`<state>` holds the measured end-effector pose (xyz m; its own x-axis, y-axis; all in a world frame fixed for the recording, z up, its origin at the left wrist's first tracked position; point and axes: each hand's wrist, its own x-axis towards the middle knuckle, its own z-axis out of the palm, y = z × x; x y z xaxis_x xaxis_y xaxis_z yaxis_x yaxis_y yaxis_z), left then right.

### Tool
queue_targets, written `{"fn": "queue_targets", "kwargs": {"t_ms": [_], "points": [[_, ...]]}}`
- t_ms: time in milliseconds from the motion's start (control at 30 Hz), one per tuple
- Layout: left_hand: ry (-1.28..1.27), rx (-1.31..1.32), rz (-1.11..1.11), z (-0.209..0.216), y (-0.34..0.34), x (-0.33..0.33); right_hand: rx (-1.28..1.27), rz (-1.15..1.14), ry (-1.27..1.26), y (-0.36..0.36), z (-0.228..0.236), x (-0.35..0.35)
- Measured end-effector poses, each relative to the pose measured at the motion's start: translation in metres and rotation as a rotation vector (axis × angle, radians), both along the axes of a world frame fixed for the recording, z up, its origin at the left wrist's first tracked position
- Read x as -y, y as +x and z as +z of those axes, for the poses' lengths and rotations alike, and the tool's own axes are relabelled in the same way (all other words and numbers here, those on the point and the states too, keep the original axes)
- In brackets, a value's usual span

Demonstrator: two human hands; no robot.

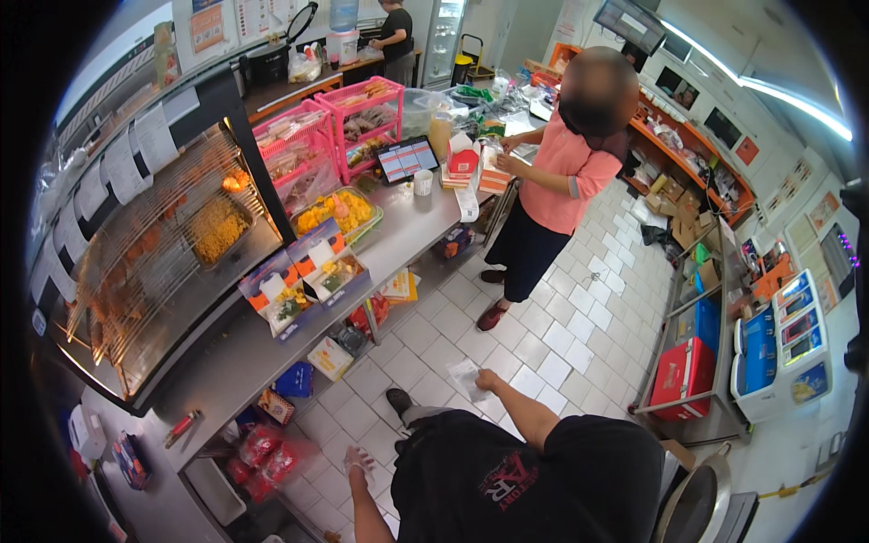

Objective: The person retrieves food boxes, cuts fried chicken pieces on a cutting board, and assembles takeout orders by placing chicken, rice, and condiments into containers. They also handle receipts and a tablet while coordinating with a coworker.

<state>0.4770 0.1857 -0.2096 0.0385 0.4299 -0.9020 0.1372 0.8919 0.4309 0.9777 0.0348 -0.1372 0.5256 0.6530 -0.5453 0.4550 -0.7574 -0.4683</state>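
My right hand (488,380) is closed on the edge of a small, pale, see-through plastic sheet or bag (466,380), held out over the tiled floor. My left hand (359,462) hangs low near the counter, apparently in a clear plastic glove, fingers loosely apart and nothing visible in it. Red plastic-wrapped bundles (272,460) on the lower shelf are nearest to that hand. On the counter above stand two blue-and-orange open boxes (337,277) of food and a tray of yellow food (337,214).
A glass-fronted warming cabinet (154,244) with skewers fills the left. A co-worker in a pink top (579,172) handles red-and-white boxes (493,170) beside a tablet (407,160). Pink baskets (362,118) stand behind. At right are a red cool box (681,380) and a metal rack (715,398).
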Motion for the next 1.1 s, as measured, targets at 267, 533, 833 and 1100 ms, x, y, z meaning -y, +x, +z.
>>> {"fn": "queue_targets", "kwargs": {"t_ms": [267,533,833,1100], "points": [[0.283,0.075,-0.058,0.033,0.044,-0.031,-0.084,-0.160,-0.011,-0.017,-0.030,0.012],[-0.061,-0.176,0.441,-0.014,-0.035,0.065,-0.104,-0.393,0.196,0.013,0.000,-0.019],[0.098,0.033,0.551,0.034,-0.022,-0.023,-0.370,-0.285,0.286,0.001,0.068,-0.131],[0.534,0.622,-0.224,0.192,0.197,-0.183,-0.675,0.129,0.798,-0.049,0.219,-0.288]]}}
